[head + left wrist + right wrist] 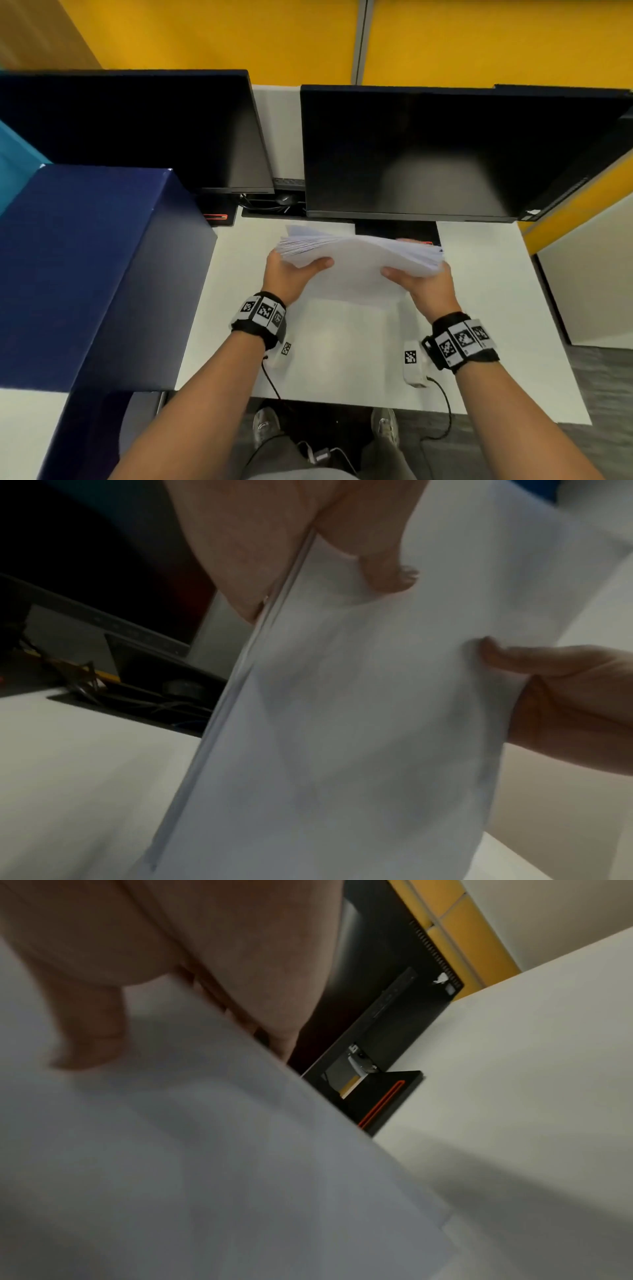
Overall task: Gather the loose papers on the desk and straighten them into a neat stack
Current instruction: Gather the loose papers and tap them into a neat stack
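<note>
Papers: a thick sheaf of plain white paper sheets [359, 263] is up off the white matte table [486, 308], held on its edge in front of the person, with its flat face towards them and the middle sagging in a soft curve.
Top edge: the sheet edges fan out unevenly at the upper left and upper right corners, thin layers showing one behind the other.
Left hand [291, 277]: its grip is closed round the left side of the sheaf, thumb lying flat across the near face, the other fingers hidden behind the paper.
Left wrist view: the thumb [383, 569] presses a shallow dent into the smooth sheet, and the sheaf's side edge [240, 685] shows as a tight, pale band of layered sheets.
Right hand [428, 287]: same story on the right side, thumb over the near face and fingers tucked behind, gripping the sheaf.
Right wrist view: blurred, but the thumb [92, 1031] lies on the paper.
Wrists: black fabric bands with square black-and-white markers [263, 311] on both.
Behind: two dark glossy flat monitors [445, 154] stand at the back of the table before yellow felt-like partition panels [479, 37].
Left side: a big navy blue box-shaped panel [85, 257] with a matte face stands just beside the table.
</note>
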{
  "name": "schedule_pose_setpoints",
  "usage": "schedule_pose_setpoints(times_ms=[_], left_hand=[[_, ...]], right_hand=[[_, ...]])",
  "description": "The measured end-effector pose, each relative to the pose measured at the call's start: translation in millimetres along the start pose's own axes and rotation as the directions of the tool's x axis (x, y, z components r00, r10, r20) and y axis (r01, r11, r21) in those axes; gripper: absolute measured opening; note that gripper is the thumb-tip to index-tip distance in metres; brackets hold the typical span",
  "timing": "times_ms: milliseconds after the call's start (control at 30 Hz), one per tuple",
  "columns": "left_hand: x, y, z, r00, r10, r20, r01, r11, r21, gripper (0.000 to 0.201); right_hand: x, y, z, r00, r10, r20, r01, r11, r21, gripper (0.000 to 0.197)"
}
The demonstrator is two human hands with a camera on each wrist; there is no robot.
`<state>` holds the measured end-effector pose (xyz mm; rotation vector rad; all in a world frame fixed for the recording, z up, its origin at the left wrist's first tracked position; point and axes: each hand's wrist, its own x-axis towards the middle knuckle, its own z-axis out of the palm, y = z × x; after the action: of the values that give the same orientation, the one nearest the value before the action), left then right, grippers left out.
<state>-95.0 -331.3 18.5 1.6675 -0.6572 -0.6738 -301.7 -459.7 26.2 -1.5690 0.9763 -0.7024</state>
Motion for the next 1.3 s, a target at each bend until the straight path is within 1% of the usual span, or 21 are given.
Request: schedule_pose_setpoints(times_ms=[67, 100, 233, 300, 333, 367, 433, 500, 566, 633, 700, 766, 800, 866, 933, 966, 1000, 1066, 1133, 1233, 1300], left_hand=[[1, 6, 4, 1.000, 0.002, -0.016, -0.002, 1.000, -0.005, 0.032], [1, 12, 6, 1.000, 0.005, -0.025, -0.006, 1.000, -0.020, 0.029], [-1, 21, 2, 0.994, 0.096, -0.057, -0.099, 0.994, -0.047, 0.033], [-2, 12, 0, 0.997, 0.076, -0.014, -0.077, 0.996, -0.036, 0.048], [-3, 5, 1, 0.999, 0.031, 0.027, -0.030, 0.999, -0.028, 0.055], [-4, -1, 3, 0.998, -0.023, 0.059, 0.024, 0.999, -0.022, 0.053], [-7, -5, 7, 0.996, -0.066, 0.055, 0.067, 0.998, -0.014, 0.038], [-8, 2, 10, 0.999, -0.037, 0.008, 0.038, 0.999, -0.034, 0.031], [-7, 10, 9, 1.000, 0.020, -0.017, -0.021, 0.997, -0.074, 0.032], [-7, 11, 7, 0.999, 0.048, -0.020, -0.049, 0.995, -0.087, 0.034], [-10, 4, 10, 1.000, 0.021, -0.016, -0.022, 0.997, -0.078, 0.036], [-15, 1, 12, 1.000, -0.005, -0.022, 0.003, 0.998, -0.058, 0.044], [-16, 4, 13, 1.000, 0.013, -0.028, -0.015, 0.998, -0.066, 0.051], [-19, 19, 16, 0.993, 0.096, -0.067, -0.104, 0.985, -0.136, 0.056], [-22, 36, 23, 0.973, 0.180, -0.148, -0.206, 0.959, -0.193, 0.047], [-23, 46, 27, 0.962, 0.183, -0.204, -0.223, 0.955, -0.195, 0.037], [-23, 55, 32, 0.953, 0.155, -0.260, -0.208, 0.960, -0.189, 0.027], [-22, 62, 38, 0.934, 0.075, -0.350, -0.149, 0.971, -0.190, 0.011], [-20, 62, 38, 0.926, 0.037, -0.377, -0.126, 0.969, -0.214, 0.007], [-20, 63, 35, 0.923, 0.088, -0.375, -0.170, 0.967, -0.192, 0.018], [-22, 67, 35, 0.915, 0.152, -0.374, -0.213, 0.968, -0.130, 0.015]], right_hand=[[1, -3, 6, 0.998, 0.031, -0.062, -0.027, 0.997, 0.066, 0.037], [1, -6, 8, 0.996, 0.020, -0.090, -0.011, 0.995, 0.095, 0.036], [-1, -13, -2, 0.986, -0.066, -0.151, 0.090, 0.983, 0.158, 0.036], [-3, -8, -7, 0.993, -0.052, -0.109, 0.067, 0.988, 0.140, 0.040], [-5, -2, -7, 0.997, -0.027, -0.069, 0.034, 0.993, 0.114, 0.046], [-6, 3, -5, 0.999, 0.009, -0.041, -0.005, 0.996, 0.094, 0.049], [-7, 8, 0, 0.997, 0.052, -0.048, -0.047, 0.994, 0.096, 0.044], [-9, 4, 3, 0.994, 0.038, -0.102, -0.027, 0.994, 0.108, 0.040], [-9, -1, 1, 0.990, -0.012, -0.138, 0.031, 0.990, 0.137, 0.040], [-9, -3, -3, 0.989, -0.052, -0.139, 0.071, 0.988, 0.138, 0.043], [-10, 1, -4, 0.995, -0.019, -0.097, 0.028, 0.995, 0.093, 0.044], [-11, 7, -4, 0.995, 0.054, -0.079, -0.049, 0.997, 0.058, 0.050], [-11, 8, -5, 0.994, 0.056, -0.091, -0.052, 0.997, 0.048, 0.055], [-13, 2, -9, 0.994, -0.001, -0.110, 0.011, 0.996, 0.090, 0.063], [-18, -14, -9, 0.989, -0.055, -0.136, 0.084, 0.972, 0.219, 0.073], [-19, -23, -7, 0.984, -0.070, -0.166, 0.113, 0.958, 0.262, 0.073], [-19, -32, -4, 0.976, -0.073, -0.204, 0.128, 0.954, 0.272, 0.068], [-16, -42, 2, 0.955, -0.038, -0.295, 0.102, 0.974, 0.202, 0.053], [-12, -46, 5, 0.927, 0.002, -0.374, 0.056, 0.988, 0.144, 0.037], [-8, -46, 5, 0.910, -0.009, -0.415, 0.077, 0.986, 0.148, 0.024], [-7, -48, 5, 0.911, -0.032, -0.411, 0.102, 0.983, 0.150, 0.021]])
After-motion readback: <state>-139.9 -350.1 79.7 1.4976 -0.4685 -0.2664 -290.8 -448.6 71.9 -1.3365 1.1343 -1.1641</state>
